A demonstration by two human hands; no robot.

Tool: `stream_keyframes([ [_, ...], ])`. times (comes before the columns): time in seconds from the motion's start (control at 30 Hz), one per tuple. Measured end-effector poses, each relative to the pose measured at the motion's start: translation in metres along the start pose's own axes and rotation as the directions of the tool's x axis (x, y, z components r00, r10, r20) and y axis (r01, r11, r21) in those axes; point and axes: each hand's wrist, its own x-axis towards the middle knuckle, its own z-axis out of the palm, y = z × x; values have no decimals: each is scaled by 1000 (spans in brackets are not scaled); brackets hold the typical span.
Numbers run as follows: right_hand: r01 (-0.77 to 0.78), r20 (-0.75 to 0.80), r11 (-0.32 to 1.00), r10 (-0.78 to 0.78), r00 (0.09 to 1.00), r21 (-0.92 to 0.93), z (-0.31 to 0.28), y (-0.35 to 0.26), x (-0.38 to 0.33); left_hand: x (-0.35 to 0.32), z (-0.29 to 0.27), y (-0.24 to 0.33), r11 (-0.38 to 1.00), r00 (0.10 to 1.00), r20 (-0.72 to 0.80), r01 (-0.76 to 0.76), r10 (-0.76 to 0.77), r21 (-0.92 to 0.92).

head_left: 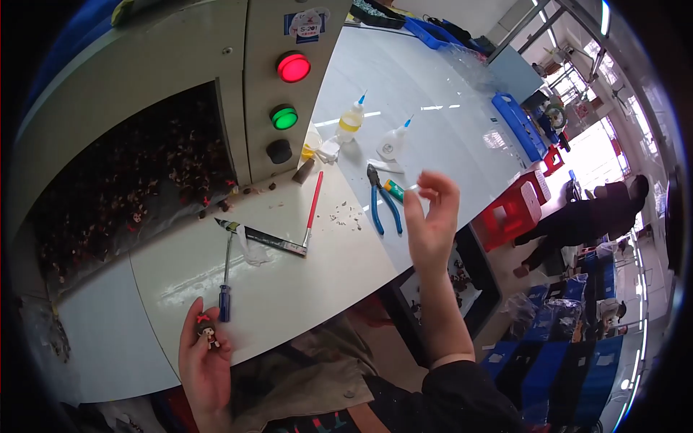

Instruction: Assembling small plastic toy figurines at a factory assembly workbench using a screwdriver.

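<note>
At the table's near edge, my left hand (204,375) holds a small figurine (207,333) with brown hair and a red bow, its front turned up. My right hand (432,231) is raised over the table's right side, thumb apart from the half-bent fingers, with nothing visible in it. Closest to it are a green tube (394,190) and blue-handled pliers (386,209). Just beyond the left hand lies a screwdriver (225,303) with a blue handle. A dark, flat, pointed tool (271,241) lies past it, touching a scrap of white tissue (250,249).
A grey machine (268,43) with lit red and green buttons stands at the left, many small figurine parts (137,195) heaped in its opening. A red stick (315,202) and two dropper bottles (350,121) are further back. Below my right arm sits a black tray (480,274). Another person (606,209) is at far right.
</note>
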Motion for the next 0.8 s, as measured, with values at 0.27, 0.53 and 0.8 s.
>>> stream_keyframes([
  [0.27,-133,149,940,187,971,-315,37,123,72,-18,-21,10,996,1000,-15,18,-20,-86],
  [0.53,-222,240,968,189,952,118,64,36,-2,-27,-108,22,984,987,137,99,-78,-147],
  [0.8,31,584,988,-114,804,151,63,-63,-93,-29,-124,29,967,972,193,172,-136,-186],
])
